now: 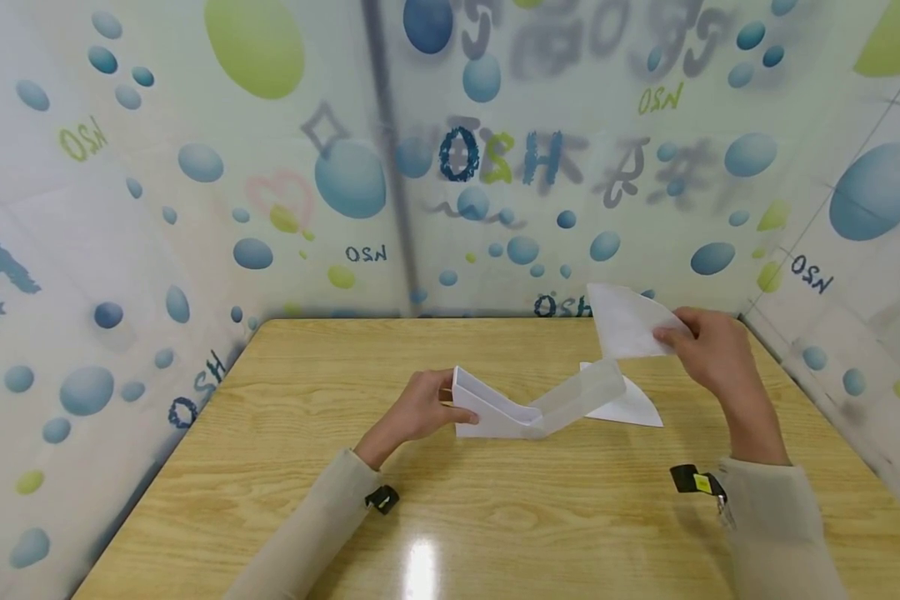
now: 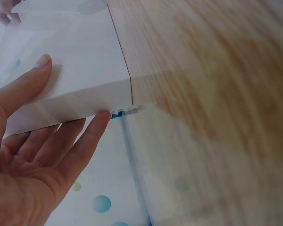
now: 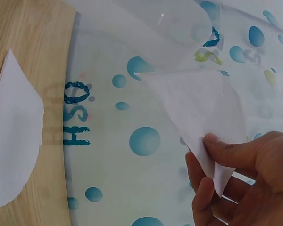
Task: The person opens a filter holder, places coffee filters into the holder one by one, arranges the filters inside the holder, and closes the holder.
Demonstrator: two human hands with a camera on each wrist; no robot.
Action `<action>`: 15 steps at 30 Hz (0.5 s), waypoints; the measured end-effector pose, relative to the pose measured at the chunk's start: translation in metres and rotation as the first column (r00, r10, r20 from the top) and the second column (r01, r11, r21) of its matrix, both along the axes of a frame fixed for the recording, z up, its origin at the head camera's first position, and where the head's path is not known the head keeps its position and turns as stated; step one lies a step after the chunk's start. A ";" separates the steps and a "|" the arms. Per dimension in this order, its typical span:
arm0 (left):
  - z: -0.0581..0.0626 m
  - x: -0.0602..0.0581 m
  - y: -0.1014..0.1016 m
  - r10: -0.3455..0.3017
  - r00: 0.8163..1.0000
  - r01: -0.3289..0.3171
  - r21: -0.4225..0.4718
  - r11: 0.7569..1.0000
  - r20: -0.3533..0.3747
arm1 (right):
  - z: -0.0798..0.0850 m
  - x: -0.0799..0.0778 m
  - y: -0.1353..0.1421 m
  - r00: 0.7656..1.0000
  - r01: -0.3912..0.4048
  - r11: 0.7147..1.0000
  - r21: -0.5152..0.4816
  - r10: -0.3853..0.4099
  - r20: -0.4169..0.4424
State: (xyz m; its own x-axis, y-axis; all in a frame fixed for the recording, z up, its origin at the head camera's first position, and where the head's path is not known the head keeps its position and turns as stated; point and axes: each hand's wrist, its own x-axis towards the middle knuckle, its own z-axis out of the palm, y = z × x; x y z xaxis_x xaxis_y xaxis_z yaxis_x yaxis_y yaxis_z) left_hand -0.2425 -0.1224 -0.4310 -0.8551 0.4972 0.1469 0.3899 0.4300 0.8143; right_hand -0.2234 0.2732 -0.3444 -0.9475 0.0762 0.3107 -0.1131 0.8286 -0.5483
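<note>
My left hand (image 1: 423, 406) grips the closed end of a white box (image 1: 495, 417), thumb on its near side and fingers behind. A clear flared plastic cover (image 1: 581, 392) is joined to the box's right end and slants up to the right. In the left wrist view, the thumb presses the box's ribbed white face (image 2: 85, 52). My right hand (image 1: 712, 346) pinches a white fan-shaped filter paper (image 1: 630, 323) between thumb and fingers, raised beside the cover's upper end. Another such white paper (image 1: 633, 407) lies on the table, partly hidden behind the cover.
The wood-grain table (image 1: 285, 492) reaches back to a patterned curtain (image 1: 435, 233) with blue and green dots. Similar curtain hangs along both sides. Each wrist wears a dark strap, the left strap (image 1: 382, 500) and the right strap (image 1: 696, 481).
</note>
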 end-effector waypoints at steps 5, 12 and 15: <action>0.001 0.000 0.000 0.000 1.000 0.000 -0.003 1.000 -0.001 | 0.002 0.001 -0.003 1.000 -0.007 1.000 -0.002 0.007 -0.015; 0.001 0.001 0.000 -0.001 1.000 0.001 -0.004 1.000 -0.008 | 0.007 0.006 -0.005 0.998 -0.019 1.000 -0.012 0.018 -0.053; 0.001 0.001 0.000 0.000 1.000 0.000 -0.003 1.000 -0.009 | 0.009 0.006 -0.008 0.997 -0.027 1.000 -0.010 0.026 -0.067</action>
State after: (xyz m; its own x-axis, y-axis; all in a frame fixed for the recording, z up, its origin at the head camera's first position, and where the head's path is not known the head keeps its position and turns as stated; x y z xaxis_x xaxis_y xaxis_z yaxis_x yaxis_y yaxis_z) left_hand -0.2418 -0.1219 -0.4299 -0.8538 0.4977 0.1528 0.3971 0.4327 0.8094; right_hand -0.2172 0.2654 -0.3354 -0.9262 0.0553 0.3730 -0.1718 0.8187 -0.5479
